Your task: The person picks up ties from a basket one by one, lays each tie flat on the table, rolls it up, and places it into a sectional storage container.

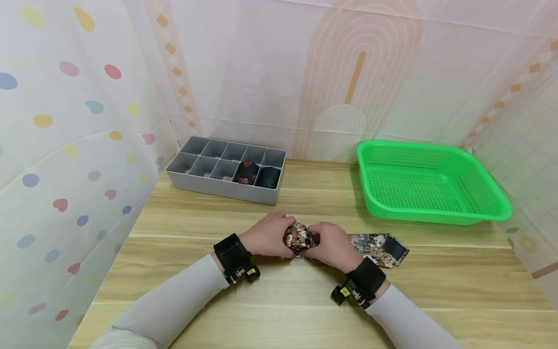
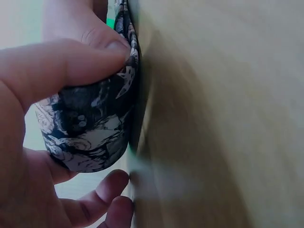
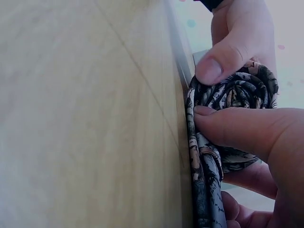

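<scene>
A patterned necktie (image 1: pixel 370 246) is partly coiled into a roll, its wide end lying flat to the right with a dark patch near the tip. My left hand (image 1: pixel 269 236) grips the left side of the roll, thumb on its near edge; in the left wrist view two of its fingertips (image 2: pixel 114 185) stand off the roll. From the right, my right hand (image 1: pixel 333 246) holds the same roll between thumb and fingers. Spiral layers of the coil (image 3: pixel 237 95) show in the right wrist view, next to both thumbs. The roll rests on its edge on the table.
Behind my left hand stands a grey divided box (image 1: pixel 222 189); two front compartments hold a dark rolled tie with orange flowers (image 1: pixel 246 173) and a dark teal rolled one (image 1: pixel 268 178). A green plastic basket (image 1: pixel 436 215) sits at the back right of the wooden table (image 1: pixel 279 305). Curtains hang behind.
</scene>
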The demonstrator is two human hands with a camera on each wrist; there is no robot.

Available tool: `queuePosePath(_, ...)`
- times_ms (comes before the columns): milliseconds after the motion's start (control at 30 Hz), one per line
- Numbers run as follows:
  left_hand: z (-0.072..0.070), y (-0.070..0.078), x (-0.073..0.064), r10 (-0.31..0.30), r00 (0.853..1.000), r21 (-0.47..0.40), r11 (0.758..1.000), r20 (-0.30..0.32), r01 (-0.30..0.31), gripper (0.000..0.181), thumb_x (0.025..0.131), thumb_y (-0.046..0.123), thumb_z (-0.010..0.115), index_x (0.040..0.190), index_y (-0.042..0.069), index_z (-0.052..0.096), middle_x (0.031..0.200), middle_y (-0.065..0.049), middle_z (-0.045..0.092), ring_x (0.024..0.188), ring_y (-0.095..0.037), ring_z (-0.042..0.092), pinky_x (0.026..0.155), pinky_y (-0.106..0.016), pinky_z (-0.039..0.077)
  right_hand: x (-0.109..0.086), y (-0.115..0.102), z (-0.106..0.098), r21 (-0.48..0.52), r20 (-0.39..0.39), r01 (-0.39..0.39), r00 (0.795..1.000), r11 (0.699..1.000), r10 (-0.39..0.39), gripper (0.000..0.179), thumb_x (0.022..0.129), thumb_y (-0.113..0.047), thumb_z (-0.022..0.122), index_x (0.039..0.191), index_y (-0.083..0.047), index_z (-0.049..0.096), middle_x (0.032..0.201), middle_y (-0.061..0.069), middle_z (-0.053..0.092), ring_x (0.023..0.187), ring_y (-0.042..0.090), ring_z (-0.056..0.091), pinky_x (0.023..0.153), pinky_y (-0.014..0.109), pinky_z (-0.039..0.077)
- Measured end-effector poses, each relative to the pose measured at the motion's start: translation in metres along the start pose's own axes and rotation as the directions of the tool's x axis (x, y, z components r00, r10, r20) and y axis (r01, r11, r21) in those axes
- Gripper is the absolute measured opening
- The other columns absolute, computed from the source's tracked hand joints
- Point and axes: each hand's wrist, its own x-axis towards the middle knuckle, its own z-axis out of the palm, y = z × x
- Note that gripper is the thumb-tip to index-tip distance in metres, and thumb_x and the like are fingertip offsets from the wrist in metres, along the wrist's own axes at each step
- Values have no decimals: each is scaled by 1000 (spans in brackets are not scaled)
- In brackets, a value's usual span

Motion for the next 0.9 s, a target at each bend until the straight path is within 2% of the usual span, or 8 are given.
queuePosePath(267, 4, 2, 0, 5, 999, -3, 1000, -47, -5, 50, 73, 35, 91, 113, 12, 72, 104, -5, 63, 93, -20, 57, 81, -37, 52, 0, 0, -1, -22, 8, 32, 999, 999, -32, 33, 75, -39, 94, 86, -23, 68, 76, -9, 61, 71, 8, 55, 66, 30, 46)
queuePosePath(333, 5, 2, 0, 7, 999, 4, 1000, -44, -7, 49, 73, 33, 91, 112, 12, 72, 103, -5, 63, 92, -20, 57, 81, -37, 52, -1, 0, -1, -18, 18, 34, 999, 999, -34, 36, 75, -39, 93, 95, -22, 69, 80, -8, 62, 72, 9, 55, 66, 31, 47)
queuePosePath(433, 5, 3, 0, 3, 999, 12, 1000, -41, -3, 46, 73, 33, 90, 111, 12, 72, 101, -5, 63, 90, -20, 56, 79, -36, 51, -1, -1, -2, 19, 14, 21, 1000, 1000, -22, 50, 75, -38, 91, 116, -21, 70, 91, -6, 64, 78, 10, 57, 70, 33, 49)
queuePosePath(500, 5, 4, 0, 0, 999, 8, 1000, -41, 0, 47, 73, 33, 91, 112, 13, 73, 101, -4, 63, 89, -19, 56, 78, -36, 51, -1, -2, -2, 63, -2, 17, 1000, 998, -17, 61, 75, -38, 90, 130, -22, 67, 96, -5, 63, 82, 11, 57, 73, 34, 51)
queuePosePath(567, 5, 5, -1, -7, 999, 8, 1000, -41, 7, 49, 74, 36, 90, 114, 13, 74, 101, -4, 63, 89, -19, 56, 78, -35, 51, -2, -3, -2, 105, -28, 35, 999, 994, -32, 66, 77, -39, 90, 136, -21, 66, 100, -5, 62, 86, 12, 57, 76, 34, 51)
queuePosePath(667, 5, 6, -1, -15, 999, 8, 1000, -40, 15, 53, 75, 39, 90, 117, 11, 74, 101, -5, 63, 88, -20, 56, 77, -35, 50, -3, -5, -1, 138, -62, 74, 996, 988, -66, 64, 79, -39, 90, 136, -20, 67, 98, -5, 60, 87, 12, 56, 77, 33, 50)
queuePosePath(900, 5, 7, -1, -20, 999, 10, 1000, -34, 20, 46, 73, 34, 91, 109, 11, 73, 98, -4, 61, 85, -20, 54, 73, -34, 48, -4, -7, 0, 148, -115, 114, 989, 982, -97, 44, 81, -29, 88, 121, -18, 72, 92, -5, 57, 83, 12, 52, 71, 28, 45)
